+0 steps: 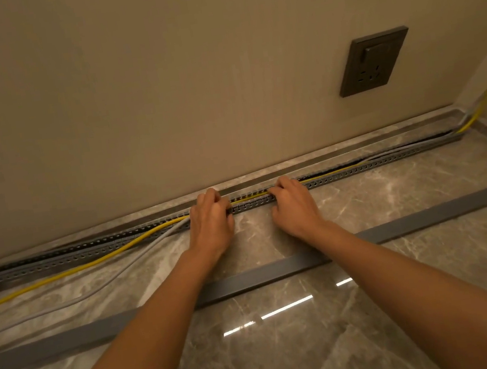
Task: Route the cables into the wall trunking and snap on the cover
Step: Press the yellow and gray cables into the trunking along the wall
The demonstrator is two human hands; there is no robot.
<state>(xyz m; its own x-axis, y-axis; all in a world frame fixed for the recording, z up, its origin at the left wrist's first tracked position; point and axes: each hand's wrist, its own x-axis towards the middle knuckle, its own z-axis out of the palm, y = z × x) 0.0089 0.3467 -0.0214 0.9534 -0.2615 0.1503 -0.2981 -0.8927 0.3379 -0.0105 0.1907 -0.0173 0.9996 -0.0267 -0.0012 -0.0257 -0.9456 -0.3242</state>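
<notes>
A grey slotted trunking [375, 166] runs along the foot of the wall on the marble floor. A yellow cable [75, 269] and a grey cable [108, 282] lie inside it on the right half and spill out onto the floor at the left. My left hand [211, 220] has its fingers curled over the trunking where both cables leave it and grips them there. My right hand [294, 205] has its fingers curled over the trunking, on the cables, a little to the right. The long grey cover [265, 274] lies flat on the floor under my forearms.
A dark wall socket [374, 61] sits on the beige wall at the upper right. The two cables climb out of the trunking's right end at the corner [477, 111]. Glossy marble floor [290, 335] spreads in front of the cover.
</notes>
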